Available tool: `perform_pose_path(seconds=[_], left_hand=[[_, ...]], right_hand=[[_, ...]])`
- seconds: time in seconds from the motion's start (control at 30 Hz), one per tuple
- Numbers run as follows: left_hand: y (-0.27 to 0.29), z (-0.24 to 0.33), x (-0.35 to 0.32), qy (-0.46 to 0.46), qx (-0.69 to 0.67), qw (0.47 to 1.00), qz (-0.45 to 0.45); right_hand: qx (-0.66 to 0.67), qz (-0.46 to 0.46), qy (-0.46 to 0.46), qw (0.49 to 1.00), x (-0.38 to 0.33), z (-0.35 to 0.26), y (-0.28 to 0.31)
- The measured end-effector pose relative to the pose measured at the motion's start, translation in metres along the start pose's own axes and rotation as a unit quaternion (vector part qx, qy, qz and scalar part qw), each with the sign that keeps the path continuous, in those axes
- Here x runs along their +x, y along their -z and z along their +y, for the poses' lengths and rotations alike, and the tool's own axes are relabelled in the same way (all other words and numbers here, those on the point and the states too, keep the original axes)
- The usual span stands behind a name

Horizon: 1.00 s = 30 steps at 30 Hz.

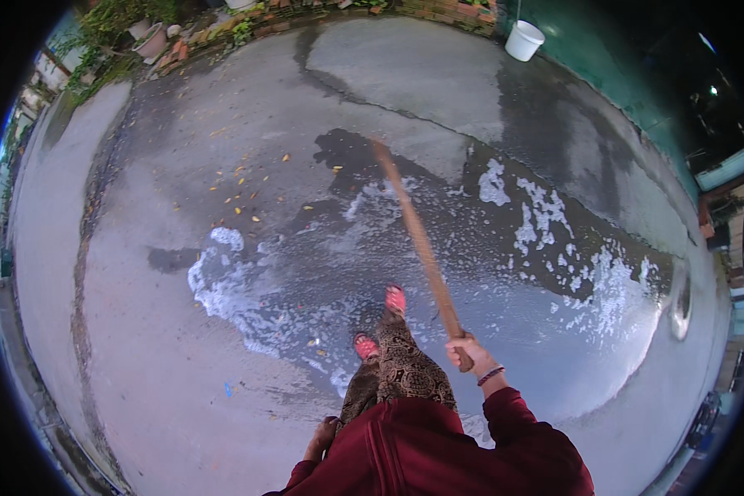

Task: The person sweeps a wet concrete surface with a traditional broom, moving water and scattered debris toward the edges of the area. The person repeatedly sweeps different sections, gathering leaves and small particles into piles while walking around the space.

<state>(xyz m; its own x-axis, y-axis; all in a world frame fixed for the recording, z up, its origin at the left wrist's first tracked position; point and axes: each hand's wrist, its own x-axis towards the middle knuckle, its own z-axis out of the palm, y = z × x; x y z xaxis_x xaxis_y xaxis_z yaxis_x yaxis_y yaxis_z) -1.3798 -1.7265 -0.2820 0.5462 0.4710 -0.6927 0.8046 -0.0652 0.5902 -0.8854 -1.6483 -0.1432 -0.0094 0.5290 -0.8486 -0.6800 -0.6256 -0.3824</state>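
Note:
My right hand [473,355] is closed around the near end of a long brown wooden stick [422,240]. The stick slants forward and a little left over the wet concrete; its far end is smeared by motion, so what it bears there cannot be made out. My left hand [321,436] hangs low beside my left thigh, fingers curled in against the patterned trousers [409,368]; whatever lies inside them is hidden. White foam [223,285] and a soapy film of water spread around my red sandals [395,298].
More foam [608,289] lies to the right, near the wet patch's edge. A white bucket [524,40] stands by the green wall [587,66] at the far right. Yellow leaves dot the concrete ahead on the left. Plant pots [150,41] and bricks line the far edge.

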Motion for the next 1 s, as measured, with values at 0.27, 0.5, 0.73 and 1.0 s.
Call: perform_pose_path(seconds=[0.27, 0.5, 0.73, 1.0], left_hand=[[0.073, 0.066, 0.053, 0.007, -0.089, 0.996, -0.005], [0.086, 0.067, 0.076, 0.281, -0.158, 0.940, 0.110], [0.212, 0.151, 0.240, 0.226, -0.542, 0.805, 0.086], [0.209, 0.277, 0.437, 0.086, -0.623, 0.771, 0.099]], right_hand=[[0.244, 0.163, 0.087, 0.952, 0.139, -0.114, 0.117], [-0.091, 0.035, -0.176, 0.980, 0.294, 0.043, 0.009], [-0.214, -0.187, -0.105, 0.953, 0.278, -0.065, -0.140], [-0.086, -0.178, -0.103, 0.975, 0.168, -0.164, -0.096]])
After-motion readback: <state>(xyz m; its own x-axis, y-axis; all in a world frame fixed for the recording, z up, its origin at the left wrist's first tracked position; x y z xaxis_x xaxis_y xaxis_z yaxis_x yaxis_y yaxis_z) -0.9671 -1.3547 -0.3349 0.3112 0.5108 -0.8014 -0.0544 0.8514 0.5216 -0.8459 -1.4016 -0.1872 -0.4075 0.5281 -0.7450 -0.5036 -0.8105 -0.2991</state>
